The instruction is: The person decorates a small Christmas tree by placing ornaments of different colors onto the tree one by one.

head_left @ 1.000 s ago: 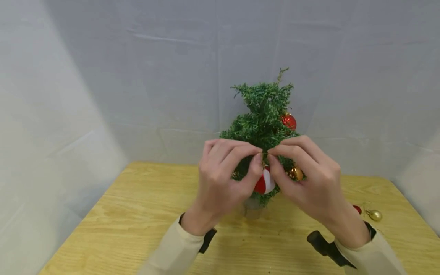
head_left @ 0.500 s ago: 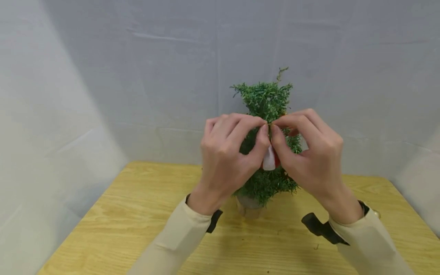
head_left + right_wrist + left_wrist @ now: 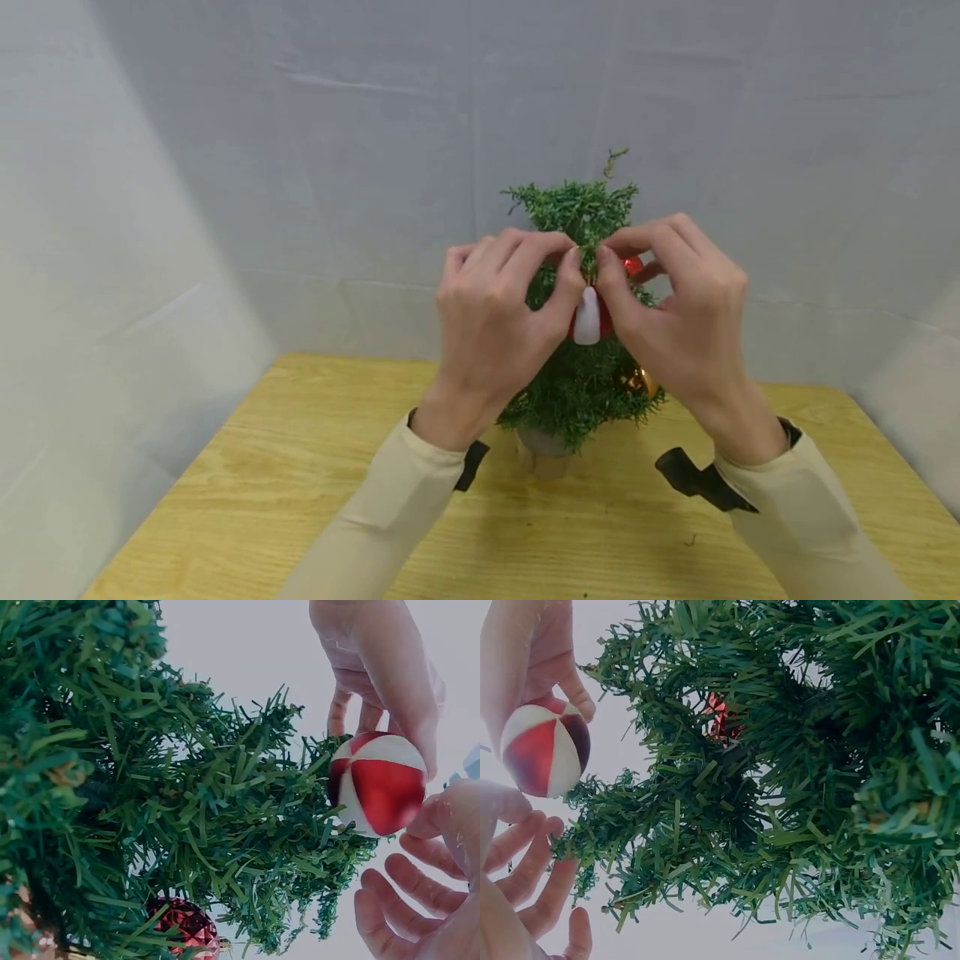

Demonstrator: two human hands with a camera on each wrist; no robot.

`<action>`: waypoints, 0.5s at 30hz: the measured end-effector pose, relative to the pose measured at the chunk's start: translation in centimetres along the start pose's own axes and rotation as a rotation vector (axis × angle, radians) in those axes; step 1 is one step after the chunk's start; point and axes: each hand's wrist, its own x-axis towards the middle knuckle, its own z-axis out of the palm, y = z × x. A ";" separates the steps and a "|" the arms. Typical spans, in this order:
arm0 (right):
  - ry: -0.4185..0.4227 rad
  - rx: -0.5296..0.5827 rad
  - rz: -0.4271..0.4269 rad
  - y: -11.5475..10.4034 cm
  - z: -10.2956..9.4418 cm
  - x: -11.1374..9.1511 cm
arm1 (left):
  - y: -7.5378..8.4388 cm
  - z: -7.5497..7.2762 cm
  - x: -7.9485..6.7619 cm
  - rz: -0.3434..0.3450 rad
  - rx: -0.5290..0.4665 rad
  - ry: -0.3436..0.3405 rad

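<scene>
Head view: left hand (image 3: 495,304) and right hand (image 3: 682,304), fingertips a little apart, each pinch what looks like a thin gold loop (image 3: 590,278). Just below and between those 2 hands hangs the red-and-white ball (image 3: 587,317), neither hand clearly nearer; being round, it shows no long axis. On its far side stands the tree (image 3: 576,385).

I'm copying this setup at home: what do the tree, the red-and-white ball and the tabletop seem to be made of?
Tree: probably plastic, with a slight sheen; the needles are flat, thin strips.
Red-and-white ball: perhaps plastic, satin-smooth, since its red panels carry soft highlights; a fabric covering is possible.
Tabletop: wood or wood-look laminate, low sheen, judging by its yellowish streaked grain.
</scene>
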 end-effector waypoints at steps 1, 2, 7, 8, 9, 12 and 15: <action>-0.002 -0.002 0.006 0.0 0.0 0.1 | 0.0 0.0 0.1 -0.005 0.001 -0.004; -0.005 -0.004 0.013 0.0 0.0 0.1 | 0.0 0.1 0.2 -0.010 0.003 -0.008; -0.034 -0.024 0.047 0.2 0.0 0.3 | 0.0 0.3 0.4 -0.026 0.027 -0.035; -0.045 -0.032 0.051 0.3 0.0 0.3 | 0.0 0.3 0.4 -0.028 0.034 -0.038; -0.053 -0.035 0.058 0.3 0.0 0.2 | 0.0 0.4 0.4 -0.028 0.041 -0.042; -0.083 -0.050 0.067 0.5 0.0 0.2 | 0.1 0.5 0.3 -0.027 0.068 -0.047; -0.091 -0.041 0.087 0.5 0.1 0.0 | 0.1 0.6 0.2 -0.025 0.085 -0.053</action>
